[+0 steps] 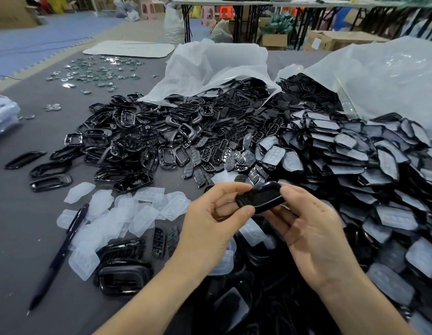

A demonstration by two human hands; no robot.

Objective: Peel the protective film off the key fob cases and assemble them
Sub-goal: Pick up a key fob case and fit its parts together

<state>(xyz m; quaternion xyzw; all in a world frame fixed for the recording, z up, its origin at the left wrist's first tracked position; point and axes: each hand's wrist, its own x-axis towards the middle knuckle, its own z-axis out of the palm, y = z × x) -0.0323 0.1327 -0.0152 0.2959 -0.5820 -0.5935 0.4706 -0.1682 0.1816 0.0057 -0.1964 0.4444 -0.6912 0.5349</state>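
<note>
From my station I see a grey table (26,238) filling the view. At its far side lie two white plastic sacks, the left bag (222,64) and the right bag (384,76), both spilling black parts toward me. Out of the right bag a heap of film-covered shells (355,153) runs down the right side. From the left bag spreads a pile of open black frames (135,141), with button inserts (215,153) between the two heaps. Nearer, left of the hands, lies a scatter of loose translucent film pieces (128,213). The left hand (210,228) and right hand (314,235) meet above the near middle of the table, both clamped on one glossy black key fob case (261,197). The left thumb and forefinger pinch its left end, and the right fingertips grip its right end. A dark pen (62,247) lies slantwise at the left edge of the film scatter.
</note>
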